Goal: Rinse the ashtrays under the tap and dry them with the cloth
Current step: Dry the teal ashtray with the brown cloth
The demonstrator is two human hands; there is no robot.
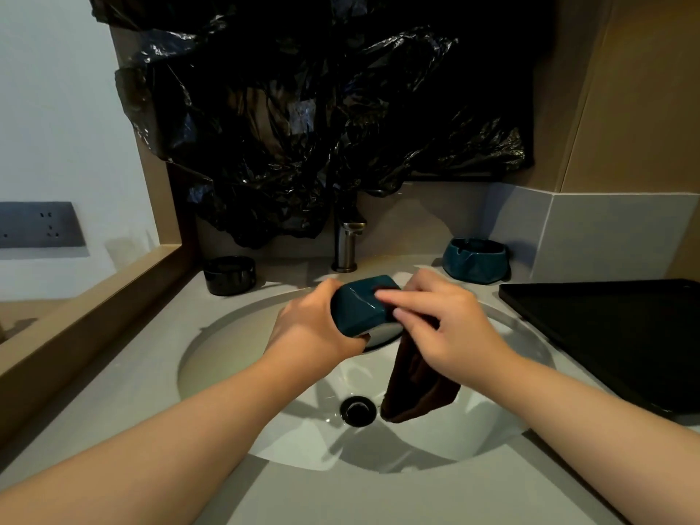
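Left hand [314,320] grips a teal ashtray [360,308] tipped on its side over the sink [227,373], fingers curled under its base. Right hand [450,327] holds a cloth [416,388] against it, forefinger stretched across the glaze; the cloth hangs into the basin. A black ashtray [230,275] and a second teal ashtray [476,259] flank the tap [345,240] on the surface [113,411].

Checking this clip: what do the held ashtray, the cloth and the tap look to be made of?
Teal ashtray, gripped by the left hand: likely glazed ceramic, from glossy faceted sides with sharp highlights and a paler base. Brown cloth, hanging under the right hand: soft matte textile, draping in folds; weave unclear. Tap: metal, polished dark finish, streaky reflections.
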